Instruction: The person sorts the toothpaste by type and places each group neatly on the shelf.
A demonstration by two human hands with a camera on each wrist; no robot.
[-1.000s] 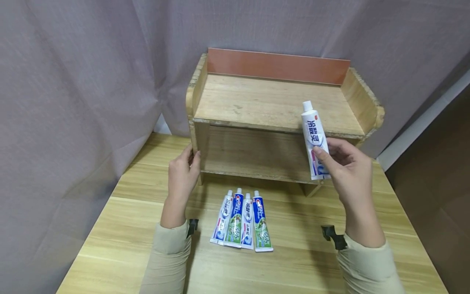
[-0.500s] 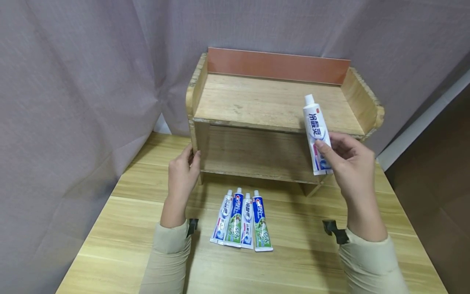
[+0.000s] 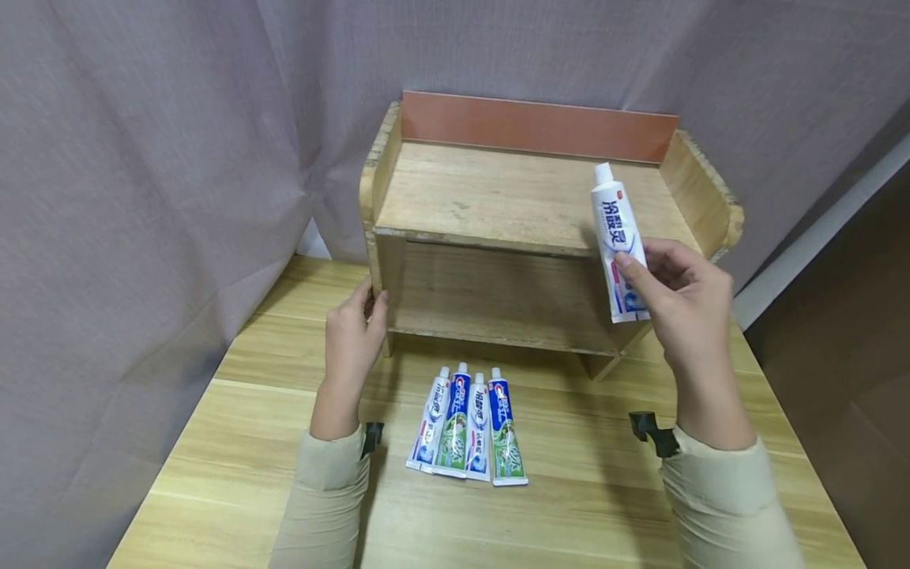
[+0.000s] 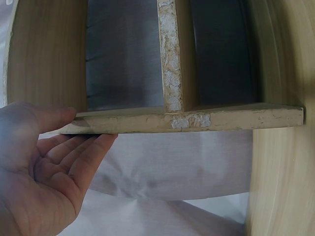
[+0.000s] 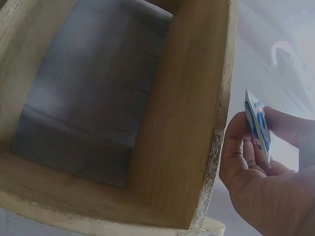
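My right hand (image 3: pixel 690 296) pinches a white toothpaste tube (image 3: pixel 617 245) near its flat end, thumb in front and fingers behind. The tube's cap points up, in front of the right part of the wooden shelf's top board (image 3: pixel 498 197). In the right wrist view only the flat end of the tube (image 5: pixel 258 130) shows, beside the shelf's edge. My left hand (image 3: pixel 351 332) grips the left side panel of the shelf; in the left wrist view the thumb and fingers stand on either side of the panel (image 4: pixel 226 120).
Several white and blue-green toothpaste tubes (image 3: pixel 469 427) lie side by side on the wooden table (image 3: pixel 583 490), before the shelf. The lower board (image 3: pixel 498 304) sits under the top one. A grey curtain (image 3: pixel 178 158) hangs behind; a brown surface (image 3: pixel 846 356) borders the right.
My right hand has risen with the toothpaste tube and shifted slightly right, from the top board's front edge to over the board. The left hand has stayed on the side panel.
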